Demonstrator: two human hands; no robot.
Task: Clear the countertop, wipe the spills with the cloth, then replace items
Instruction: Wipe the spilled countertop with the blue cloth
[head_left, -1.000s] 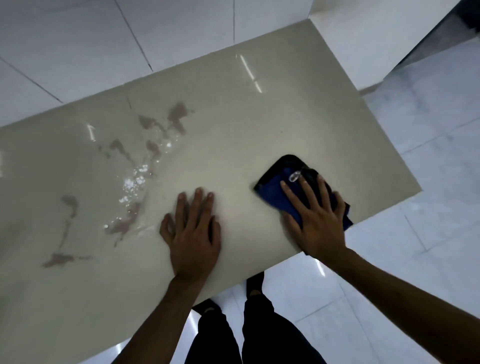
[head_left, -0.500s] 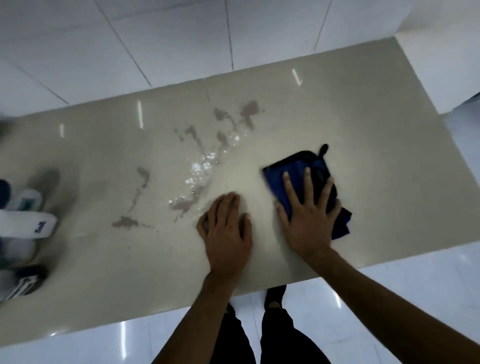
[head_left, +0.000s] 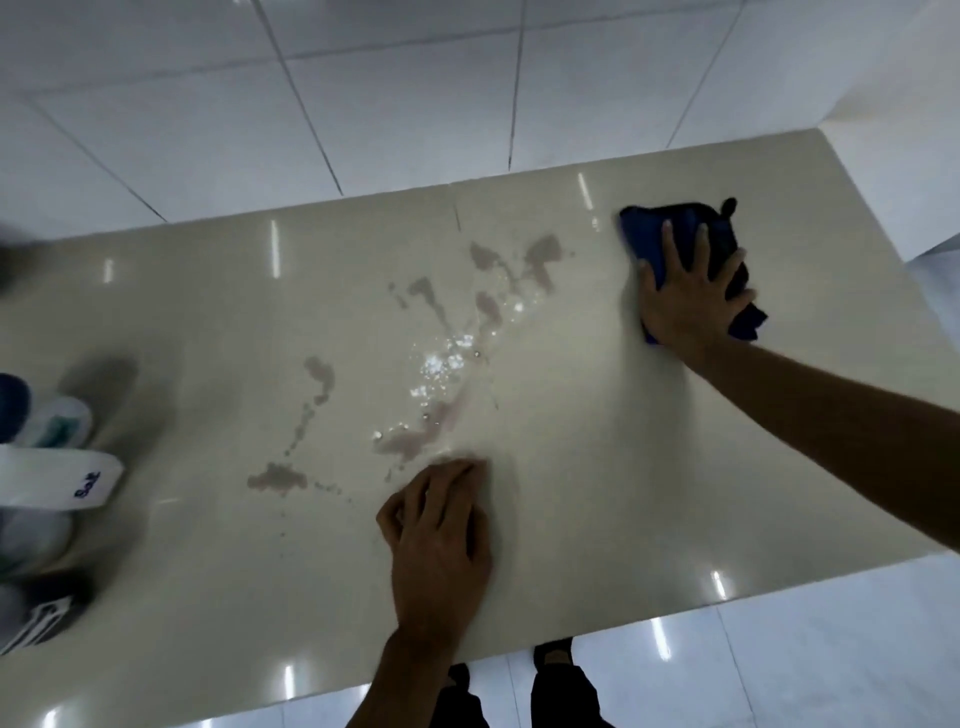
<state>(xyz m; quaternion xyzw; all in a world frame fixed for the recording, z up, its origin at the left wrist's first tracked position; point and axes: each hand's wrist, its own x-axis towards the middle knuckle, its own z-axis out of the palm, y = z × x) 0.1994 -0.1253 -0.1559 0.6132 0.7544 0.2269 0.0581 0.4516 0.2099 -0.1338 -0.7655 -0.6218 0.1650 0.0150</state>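
Right-hand grip (head_left: 688, 301): fingers straight and spread, palm down, pressing flat on the blue cloth (head_left: 644, 234). The cloth lies bunched on the worktop (head_left: 623, 467) near its back right corner, close to the back edge; a dark part of it shows past the fingertips. Cloth sits to the right of the spill (head_left: 441, 364) and is not touching it. The spill is pinkish patches with glinting wet droplets, running diagonally from the back centre of the worktop toward the front, with a separate trail of smaller patches on its left. Left-hand grip (head_left: 441, 540): palm down on the worktop near the front edge, fingers together and loosely bent, holding nothing; fingertips blurred, just at the near end of the spill. At the left edge, a blurred cluster of containers, including a white container (head_left: 57, 480) marked "Salt" lying on its side. White tiled wall (head_left: 415, 104) behind the back edge.
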